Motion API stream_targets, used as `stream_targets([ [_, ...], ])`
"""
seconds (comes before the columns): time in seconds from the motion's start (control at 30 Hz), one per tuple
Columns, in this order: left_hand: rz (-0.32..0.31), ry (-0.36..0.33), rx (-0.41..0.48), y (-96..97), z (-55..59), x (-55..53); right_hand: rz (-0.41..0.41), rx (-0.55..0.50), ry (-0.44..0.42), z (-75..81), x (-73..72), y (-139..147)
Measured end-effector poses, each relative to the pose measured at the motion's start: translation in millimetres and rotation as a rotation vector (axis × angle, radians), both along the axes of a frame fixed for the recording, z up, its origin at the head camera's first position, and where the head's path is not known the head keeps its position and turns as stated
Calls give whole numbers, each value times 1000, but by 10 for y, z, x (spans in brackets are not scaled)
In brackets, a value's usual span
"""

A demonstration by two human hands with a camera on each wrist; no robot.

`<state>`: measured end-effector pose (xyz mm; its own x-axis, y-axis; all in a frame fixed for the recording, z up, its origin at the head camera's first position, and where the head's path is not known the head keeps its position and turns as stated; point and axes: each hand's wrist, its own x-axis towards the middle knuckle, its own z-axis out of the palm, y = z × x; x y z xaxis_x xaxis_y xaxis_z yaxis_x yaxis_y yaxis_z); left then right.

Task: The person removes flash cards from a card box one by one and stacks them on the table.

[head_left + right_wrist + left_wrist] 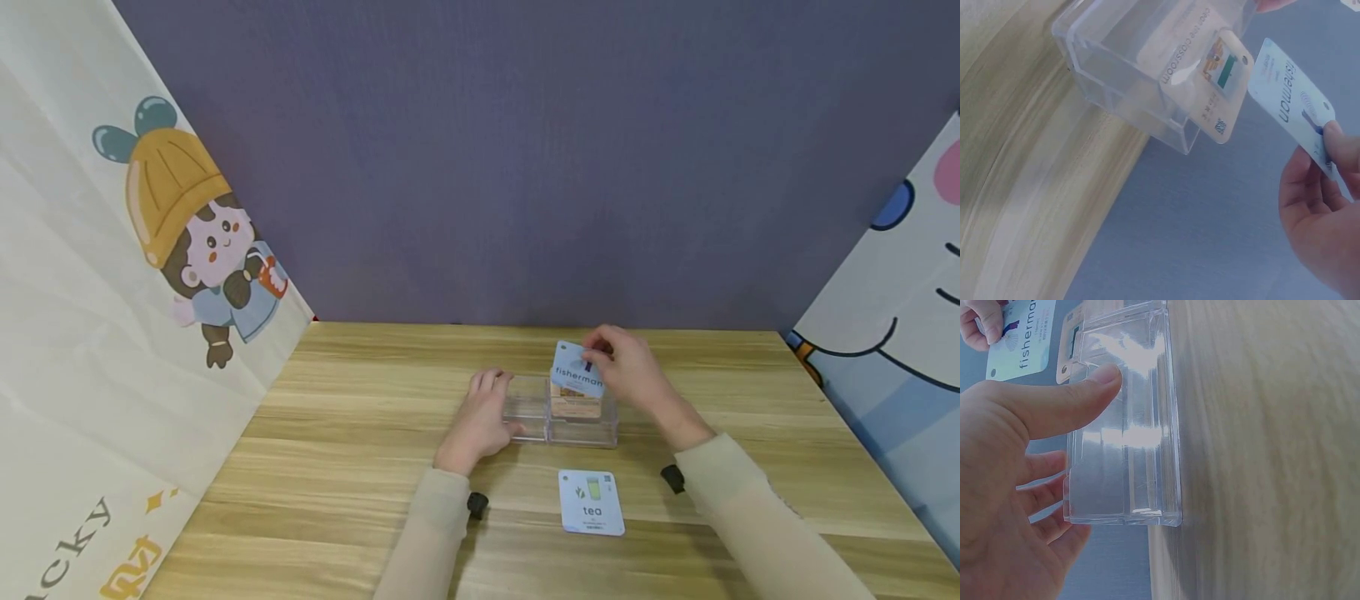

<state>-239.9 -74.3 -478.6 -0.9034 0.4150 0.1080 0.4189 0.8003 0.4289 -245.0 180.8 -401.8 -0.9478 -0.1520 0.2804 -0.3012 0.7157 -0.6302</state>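
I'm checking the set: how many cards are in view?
3: the fisherman card in the right hand, the peach card in the right half of the holder, the tea card on the table. More may hide behind the peach card.

A table is set before a dark wall.
On the left cloth, a figure in a yellow hat is printed; on the right cloth, a pink spot is seen.

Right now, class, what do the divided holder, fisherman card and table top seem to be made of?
The divided holder looks like clear, glossy plastic: see-through walls, bright glare. The fisherman card is likely smooth card stock: thin, flat, printed. The table top is wood or wood-look laminate: grain shows, but which is unclear.
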Motion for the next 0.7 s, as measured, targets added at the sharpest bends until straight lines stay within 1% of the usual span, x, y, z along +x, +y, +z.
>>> stream_targets([
  [0.27,0,-3,7,-1,0,5,4,-19,41,27,55,2],
  [0.43,0,-1,6,-1,-6,1,22,-45,60,38,88,21],
  [0.7,4,-4,10,4,2,5,40,-68,57,42,116,48],
])
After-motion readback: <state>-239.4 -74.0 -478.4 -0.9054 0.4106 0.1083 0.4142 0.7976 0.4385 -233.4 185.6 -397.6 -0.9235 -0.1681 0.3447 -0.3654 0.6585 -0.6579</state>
